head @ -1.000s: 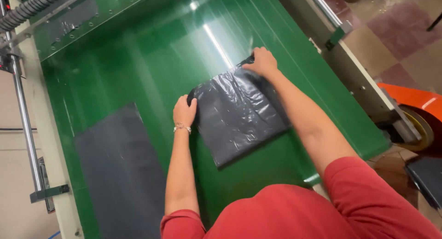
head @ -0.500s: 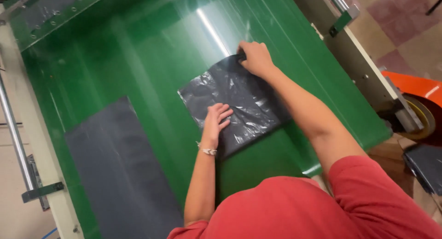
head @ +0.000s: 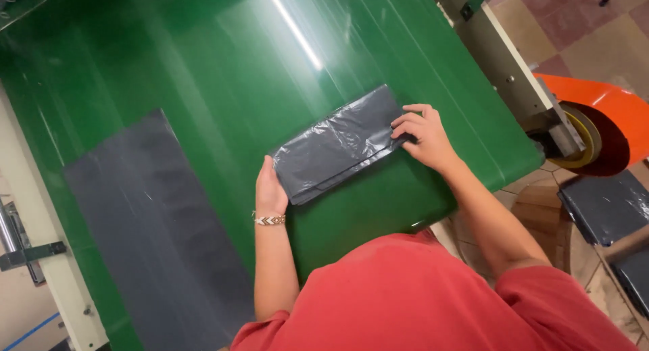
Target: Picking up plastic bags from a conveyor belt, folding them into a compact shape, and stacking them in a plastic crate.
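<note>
My left hand (head: 269, 189) lies flat with the fingers together, its edge pressed against the near left end of the folded black plastic bag (head: 338, 145) on the green table (head: 203, 67). My right hand (head: 422, 135) rests on the bag's right end, fingers curled down onto the plastic and pressing it rather than pinching it up. The bag is folded into a long, narrow strip lying at a slant, its left end nearer to me and its right end farther away, with a thinner layer showing along its near edge. It sits on the right half of the table, not far from the near edge. A beaded bracelet (head: 269, 219) circles my left wrist. To the left, well apart from the folded bag, a flat grey-black sheet of plastic (head: 155, 236) lies spread on the table, running from the middle toward the near edge. Beyond the table's right side stand an orange roll (head: 608, 121) and, nearer, a stack of dark folded bags (head: 605, 206) over the tiled floor (head: 581, 33).
</note>
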